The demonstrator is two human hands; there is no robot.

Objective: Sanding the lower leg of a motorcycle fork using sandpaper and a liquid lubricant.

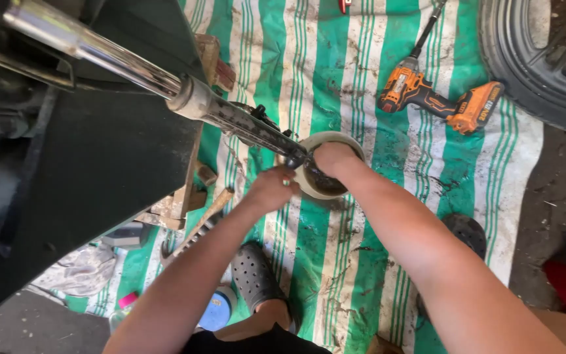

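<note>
You are draining the greasy fork leg point(257, 128): your right hand point(333, 157) grips its lower end over the white tub point(355, 145) on the striped tarp point(335, 262), left hand point(271, 188) closed just beside it; next, I judge, keep the tub steady underneath.

left hand point(271, 188): grips fork tube's point(244, 121) lower end
right hand point(333, 157): inside white bowl point(355, 145)
drill point(437, 98): far right, on striped tarp point(335, 59)
</note>
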